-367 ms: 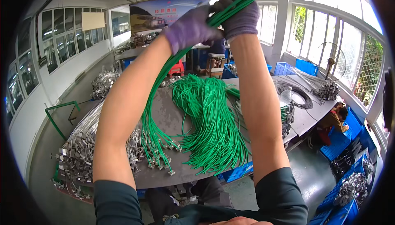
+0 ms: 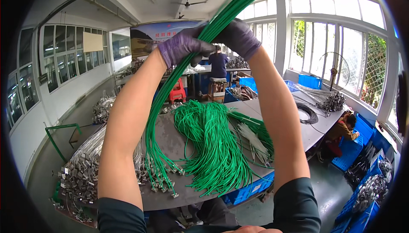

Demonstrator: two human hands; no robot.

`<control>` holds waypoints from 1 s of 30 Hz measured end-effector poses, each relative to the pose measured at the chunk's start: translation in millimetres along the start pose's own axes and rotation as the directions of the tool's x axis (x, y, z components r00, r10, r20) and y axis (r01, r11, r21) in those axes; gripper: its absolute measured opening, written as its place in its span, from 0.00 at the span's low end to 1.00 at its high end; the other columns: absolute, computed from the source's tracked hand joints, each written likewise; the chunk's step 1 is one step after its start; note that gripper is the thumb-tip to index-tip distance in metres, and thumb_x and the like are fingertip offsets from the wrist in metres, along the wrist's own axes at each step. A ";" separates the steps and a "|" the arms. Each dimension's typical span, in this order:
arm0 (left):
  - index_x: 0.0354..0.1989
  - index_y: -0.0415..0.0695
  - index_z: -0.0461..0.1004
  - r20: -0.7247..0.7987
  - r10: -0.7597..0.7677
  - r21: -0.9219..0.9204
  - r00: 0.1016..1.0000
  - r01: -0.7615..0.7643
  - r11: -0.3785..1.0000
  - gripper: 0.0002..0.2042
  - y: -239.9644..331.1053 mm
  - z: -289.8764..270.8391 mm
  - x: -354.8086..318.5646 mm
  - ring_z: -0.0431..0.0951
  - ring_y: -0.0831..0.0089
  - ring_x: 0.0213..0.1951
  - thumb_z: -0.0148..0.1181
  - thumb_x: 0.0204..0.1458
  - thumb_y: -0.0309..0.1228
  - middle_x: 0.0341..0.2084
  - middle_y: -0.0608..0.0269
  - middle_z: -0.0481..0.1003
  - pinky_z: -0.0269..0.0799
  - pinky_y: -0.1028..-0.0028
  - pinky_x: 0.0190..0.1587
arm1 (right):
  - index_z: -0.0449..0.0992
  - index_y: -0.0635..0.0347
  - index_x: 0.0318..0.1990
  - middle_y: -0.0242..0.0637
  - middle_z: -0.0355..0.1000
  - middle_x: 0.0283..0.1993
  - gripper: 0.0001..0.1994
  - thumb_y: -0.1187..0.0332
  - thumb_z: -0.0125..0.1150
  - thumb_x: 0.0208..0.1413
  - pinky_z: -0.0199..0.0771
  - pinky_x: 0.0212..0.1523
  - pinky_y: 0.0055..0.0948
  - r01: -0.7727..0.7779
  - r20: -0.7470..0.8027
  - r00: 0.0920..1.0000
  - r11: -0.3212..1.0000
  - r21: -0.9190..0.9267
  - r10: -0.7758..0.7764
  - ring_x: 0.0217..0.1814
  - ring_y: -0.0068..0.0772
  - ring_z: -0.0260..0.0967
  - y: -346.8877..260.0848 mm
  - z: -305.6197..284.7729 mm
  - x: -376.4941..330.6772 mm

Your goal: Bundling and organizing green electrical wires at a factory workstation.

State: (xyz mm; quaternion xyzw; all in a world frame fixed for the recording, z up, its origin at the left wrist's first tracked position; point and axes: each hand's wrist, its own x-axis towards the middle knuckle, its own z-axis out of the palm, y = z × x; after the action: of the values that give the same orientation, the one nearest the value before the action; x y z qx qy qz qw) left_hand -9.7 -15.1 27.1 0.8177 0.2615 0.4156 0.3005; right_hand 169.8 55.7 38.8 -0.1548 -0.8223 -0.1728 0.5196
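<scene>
Holding up a thick bundle of green cords [image 2: 179, 88], glossy and tight-packed, metal tips dangling at the lower ends. Left hand [image 2: 182, 47] and right hand [image 2: 238, 37], both in purple gloves, clamping around the bundle side by side, high above the desk [image 2: 170, 139]. Running diagonally, from the upper right edge down to the lower left, tips brushing the desk. Lying beyond on the desk, a loose green pile [image 2: 217, 147]. Heaping at left, metal clips [image 2: 81, 173]. Sitting below at right, blue crates [image 2: 251, 188].
</scene>
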 end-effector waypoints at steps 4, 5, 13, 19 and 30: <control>0.51 0.42 0.63 0.008 0.087 -0.042 0.996 -0.086 0.995 0.25 14.0 11.6 -6.2 0.65 0.80 0.13 0.61 0.41 0.28 0.19 0.65 0.69 0.61 0.79 0.15 | 0.69 0.66 0.43 0.45 0.74 0.32 0.17 0.60 0.55 0.54 0.78 0.35 0.28 -0.423 0.373 0.906 0.430 0.797 0.200 0.32 0.34 0.75 -7.7 -33.4 -6.9; 0.46 0.42 0.66 -0.006 0.067 -0.019 0.998 -0.067 0.998 0.22 9.0 4.8 -5.2 0.67 0.79 0.14 0.63 0.40 0.29 0.19 0.65 0.69 0.63 0.79 0.16 | 0.69 0.67 0.42 0.45 0.74 0.33 0.16 0.62 0.54 0.54 0.77 0.34 0.29 -0.464 0.441 0.877 0.568 0.679 0.188 0.32 0.34 0.75 -20.2 -41.1 -6.5; 0.37 0.39 0.70 -0.068 0.121 -0.039 0.990 -0.124 0.992 0.15 -0.6 -6.0 -3.2 0.69 0.78 0.15 0.64 0.41 0.30 0.18 0.65 0.69 0.64 0.78 0.17 | 0.68 0.66 0.32 0.41 0.74 0.29 0.09 0.67 0.48 0.56 0.75 0.31 0.27 -0.393 0.556 0.811 0.875 0.284 0.184 0.29 0.29 0.73 -20.7 -73.7 -36.6; 0.33 0.38 0.72 -0.233 0.098 -0.020 0.968 -0.105 0.994 0.12 -1.0 -14.2 -11.4 0.69 0.77 0.13 0.64 0.42 0.30 0.16 0.64 0.70 0.65 0.78 0.17 | 0.70 0.66 0.34 0.39 0.73 0.31 0.13 0.63 0.52 0.53 0.72 0.35 0.27 -0.199 0.567 0.823 0.947 0.252 0.022 0.32 0.27 0.71 -50.3 -126.4 -62.3; 0.43 0.37 0.67 -0.128 0.158 0.101 0.979 -0.145 0.984 0.18 -8.9 2.1 1.7 0.72 0.78 0.16 0.62 0.46 0.32 0.21 0.62 0.73 0.68 0.80 0.19 | 0.73 0.66 0.38 0.41 0.74 0.35 0.14 0.62 0.52 0.54 0.70 0.42 0.28 0.093 0.101 0.989 0.982 0.164 -0.111 0.37 0.29 0.71 -93.7 -75.4 59.3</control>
State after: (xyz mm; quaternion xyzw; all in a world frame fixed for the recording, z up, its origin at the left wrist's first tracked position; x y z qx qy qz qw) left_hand -8.6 -8.4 20.6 0.8178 0.2370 0.4796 0.2120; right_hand 165.1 -57.0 111.3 -0.0797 -0.8676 -0.1244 0.4749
